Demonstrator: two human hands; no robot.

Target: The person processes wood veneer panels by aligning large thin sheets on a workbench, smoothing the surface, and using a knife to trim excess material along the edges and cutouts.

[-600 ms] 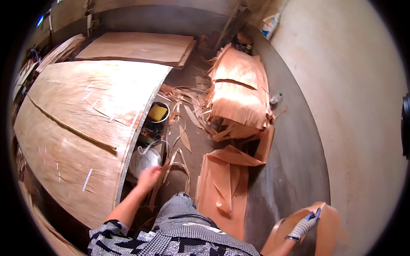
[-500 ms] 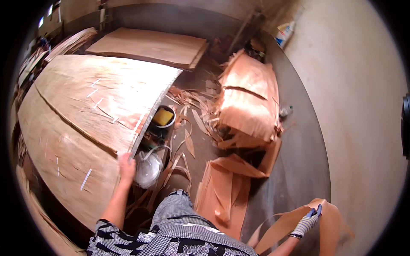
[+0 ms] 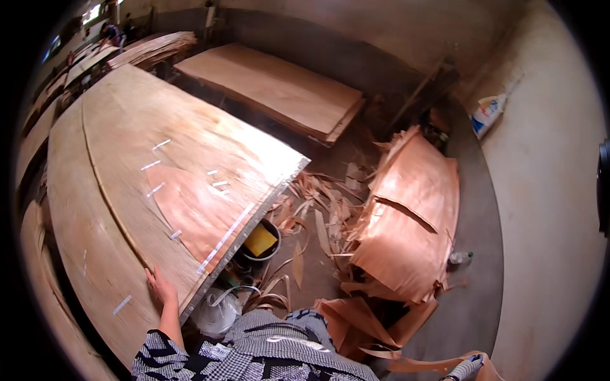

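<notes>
My bare left hand [image 3: 164, 289] rests on a large pale wood veneer sheet [image 3: 121, 209] on the workbench, fingers stretched out. Its fingertips touch or lie right beside the near end of a long thin stick [image 3: 109, 203], which runs across the sheet. Short white tape pieces and a reddish veneer patch [image 3: 190, 209] show on the sheet. At the lower right, my right hand [image 3: 469, 367], in a striped glove, is closed on a thin reddish veneer strip [image 3: 416, 364]. The lower edge of the picture cuts off part of that hand and strip.
A bucket [image 3: 274, 249] with a yellow sponge and a clear plastic bag [image 3: 217, 312] sit beside the bench. Veneer scraps [image 3: 323, 232] litter the floor. To the right lies a reddish veneer stack [image 3: 413, 216]; another sheet stack [image 3: 279, 89] stands behind. People work at the far left.
The view has swung left. My left hand has moved from the sheet's edge onto its surface by the stick. My right hand, still holding veneer, now sits lower in the picture.
</notes>
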